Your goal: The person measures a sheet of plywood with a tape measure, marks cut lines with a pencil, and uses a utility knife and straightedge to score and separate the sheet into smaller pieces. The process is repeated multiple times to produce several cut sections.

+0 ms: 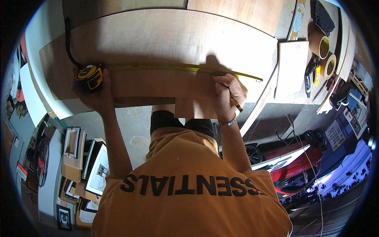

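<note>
My left hand [99, 96] is wrapped round a black and yellow tape measure [90, 78] at the left end of a thin plywood sheet [158, 33]. Out of its case the yellow blade [158, 68] runs rightward across the sheet, its free end past my right hand [229, 93]. That hand rests closed by the blade with a yellow and dark pencil [236, 103] in its fingers. The pencil's lower end sticks out toward my wrist. From the tape case a black strap [68, 45] trails away over the wood.
A smaller board [292, 67] lies to the right. Beyond it are a yellow cutter [317, 74] and tape rolls [327, 65]. Picture frames [73, 142] stand stacked at lower left. A red car [296, 166] is at lower right, with a thin cable hanging before it.
</note>
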Demonstrator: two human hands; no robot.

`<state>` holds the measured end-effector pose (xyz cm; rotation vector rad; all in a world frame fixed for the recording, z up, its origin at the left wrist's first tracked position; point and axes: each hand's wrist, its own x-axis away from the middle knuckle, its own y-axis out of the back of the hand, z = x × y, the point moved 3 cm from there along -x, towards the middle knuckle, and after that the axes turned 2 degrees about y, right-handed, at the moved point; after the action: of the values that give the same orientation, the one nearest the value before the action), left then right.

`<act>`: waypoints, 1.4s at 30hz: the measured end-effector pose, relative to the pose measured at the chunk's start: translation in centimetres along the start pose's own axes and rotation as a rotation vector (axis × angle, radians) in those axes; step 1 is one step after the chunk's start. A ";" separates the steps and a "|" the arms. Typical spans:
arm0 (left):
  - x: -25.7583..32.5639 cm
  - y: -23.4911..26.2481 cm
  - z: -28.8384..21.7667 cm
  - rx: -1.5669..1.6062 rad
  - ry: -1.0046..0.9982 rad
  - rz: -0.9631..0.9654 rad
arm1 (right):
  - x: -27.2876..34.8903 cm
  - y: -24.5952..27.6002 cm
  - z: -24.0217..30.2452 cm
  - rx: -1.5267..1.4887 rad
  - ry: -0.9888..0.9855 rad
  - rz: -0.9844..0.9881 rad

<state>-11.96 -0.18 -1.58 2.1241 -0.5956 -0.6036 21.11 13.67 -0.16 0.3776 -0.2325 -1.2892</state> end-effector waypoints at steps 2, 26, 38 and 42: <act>0.0 0.0 0.0 0.009 -0.010 0.007 | 0.0 0.0 -0.1 0.027 -0.007 0.003; -0.2 -0.3 0.8 0.020 0.086 0.033 | -1.9 5.9 -0.3 -0.456 -0.234 -0.227; -5.2 -0.7 -3.9 0.176 -0.005 0.046 | -11.4 29.1 -6.5 1.216 -0.129 0.087; -9.7 -1.3 -6.2 0.100 -0.212 -0.014 | -9.9 31.3 -7.6 0.969 -0.233 -0.151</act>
<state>-15.46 10.01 2.78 2.1745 -0.7418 -0.8286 49.10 31.50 5.81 1.0790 -1.0559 -1.2997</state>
